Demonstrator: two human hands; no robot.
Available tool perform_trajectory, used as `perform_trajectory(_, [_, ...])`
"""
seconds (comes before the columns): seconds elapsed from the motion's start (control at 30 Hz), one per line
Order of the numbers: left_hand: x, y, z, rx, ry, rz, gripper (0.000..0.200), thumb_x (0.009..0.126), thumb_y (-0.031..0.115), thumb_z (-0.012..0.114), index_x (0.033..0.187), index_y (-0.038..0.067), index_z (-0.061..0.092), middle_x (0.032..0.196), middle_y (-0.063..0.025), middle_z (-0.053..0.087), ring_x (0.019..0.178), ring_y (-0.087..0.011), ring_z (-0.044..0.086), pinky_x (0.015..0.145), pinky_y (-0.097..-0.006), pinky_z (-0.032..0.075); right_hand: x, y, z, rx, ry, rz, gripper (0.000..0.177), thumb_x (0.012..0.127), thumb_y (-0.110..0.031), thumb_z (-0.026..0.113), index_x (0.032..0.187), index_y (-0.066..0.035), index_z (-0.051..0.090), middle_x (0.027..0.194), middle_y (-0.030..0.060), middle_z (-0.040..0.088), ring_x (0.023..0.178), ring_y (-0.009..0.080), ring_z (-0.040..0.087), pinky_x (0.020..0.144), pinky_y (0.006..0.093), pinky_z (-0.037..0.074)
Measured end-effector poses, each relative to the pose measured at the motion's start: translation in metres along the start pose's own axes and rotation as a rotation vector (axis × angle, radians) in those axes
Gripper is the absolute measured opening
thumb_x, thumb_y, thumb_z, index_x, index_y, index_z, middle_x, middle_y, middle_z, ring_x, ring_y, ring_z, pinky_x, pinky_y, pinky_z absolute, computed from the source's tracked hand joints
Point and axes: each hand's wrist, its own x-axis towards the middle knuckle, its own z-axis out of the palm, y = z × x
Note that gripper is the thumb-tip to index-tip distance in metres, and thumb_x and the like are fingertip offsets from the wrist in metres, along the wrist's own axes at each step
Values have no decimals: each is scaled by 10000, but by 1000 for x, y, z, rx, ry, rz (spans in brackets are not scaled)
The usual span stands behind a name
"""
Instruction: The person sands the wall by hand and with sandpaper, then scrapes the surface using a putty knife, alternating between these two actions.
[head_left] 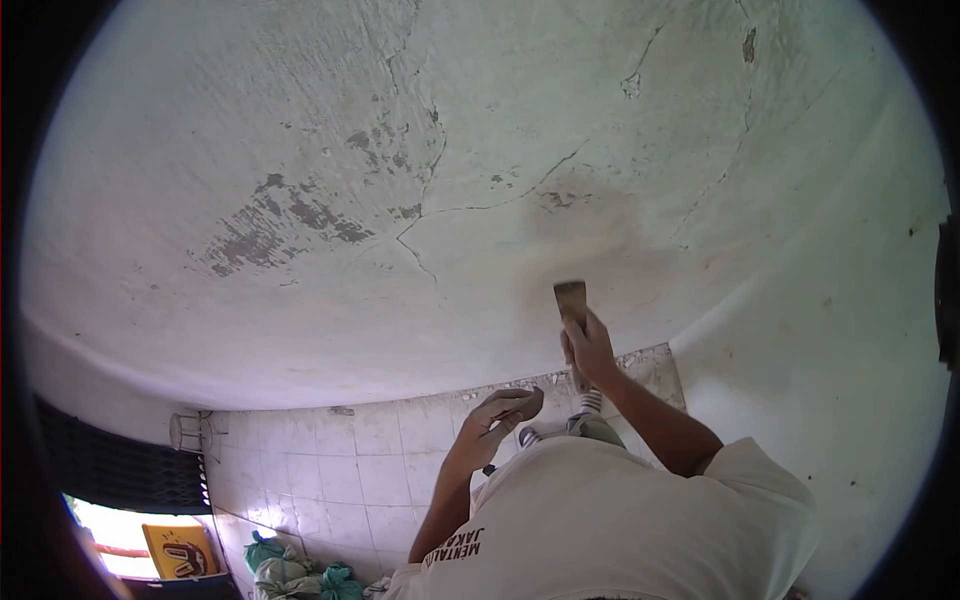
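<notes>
My right hand (592, 352) is closed around the handle of a scraper (570, 296). The scraper's broad, dull brown blade points up toward the cracked wall (480, 290) and overlaps its lower part in this view. Lower and to the left, my left hand (488, 425) grips a small flat brownish piece (534, 404) with a rounded edge; its kind I cannot tell. On the wall, long cracks branch across the pale paint. A grey peeled patch (290, 215) spreads at the left, and a smaller peeled spot (565, 200) lies above the scraper.
Pale floor tiles (330, 470) run along the wall's foot, with crumbled debris (515, 385) at the edge. A metal stool (190, 432) stands at the left corner beside a dark folding gate (120, 465). Filled sacks (290, 575) lie at bottom left. A side wall (830, 400) rises at right.
</notes>
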Motion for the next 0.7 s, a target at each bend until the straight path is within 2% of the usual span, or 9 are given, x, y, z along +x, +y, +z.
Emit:
perform_trajectory(0.13, [-7, -10, -16, -37, 7, -20, 272, 936, -11, 528, 1198, -50, 591, 1286, -141, 544, 1190, -235, 527, 996, -331, 426, 33, -51, 24, -86, 48, -237, 115, 1005, -169, 469, 941, -73, 468, 583, -7, 460, 411, 58, 397, 371, 220, 343])
perform_trajectory(0.23, [-6, -10, -21, 11, 11, -38, 270, 937, -5, 531, 1197, -51, 591, 1275, -142, 551, 1185, -233, 531, 991, -329, 427, 13, -46, 33, -18, 44, -93, 126, 1005, -174, 467, 927, -75, 465, 578, -7, 452, 405, 59, 402, 363, 220, 330])
perform_trajectory(0.3, [-5, -11, -20, -57, 42, -51, 264, 936, -5, 534, 1189, -52, 593, 1260, -142, 562, 1175, -229, 537, 983, -328, 430, -5, -25, 33, 29, 31, 27, 137, 999, -197, 484, 928, -80, 476, 578, -1, 458, 396, 67, 408, 354, 226, 331])
perform_trajectory(0.4, [-1, -12, -20, -120, 70, -38, 267, 939, 10, 542, 1194, -49, 597, 1199, -130, 595, 1132, -210, 553, 970, -304, 424, -8, -18, 29, 41, 109, 149, 157, 991, -224, 508, 925, -83, 485, 578, 3, 464, 383, 74, 410, 346, 232, 336])
perform_trajectory(0.47, [0, -13, -20, -119, 57, -45, 264, 939, 16, 549, 1190, -46, 601, 1164, -120, 612, 1105, -198, 563, 961, -293, 423, 18, -35, 20, 93, 174, 126, 186, 987, -244, 507, 915, -73, 508, 561, -7, 464, 385, 70, 416, 348, 242, 346])
perform_trajectory(0.53, [4, -15, -23, -80, 19, -70, 253, 935, 13, 555, 1176, -43, 607, 1148, -113, 618, 1088, -192, 571, 953, -292, 428, 33, -47, 17, 47, 118, 8, 202, 990, -255, 521, 914, -68, 509, 554, -3, 473, 377, 74, 417, 352, 243, 355])
perform_trajectory(0.7, [10, -16, -26, -69, 30, -72, 223, 923, 8, 573, 1137, -36, 618, 1113, -98, 631, 1054, -176, 581, 940, -296, 437, 28, -32, 17, 171, 115, 11, 200, 994, -257, 525, 944, -63, 521, 607, 15, 519, 445, 85, 479, 422, 240, 410])
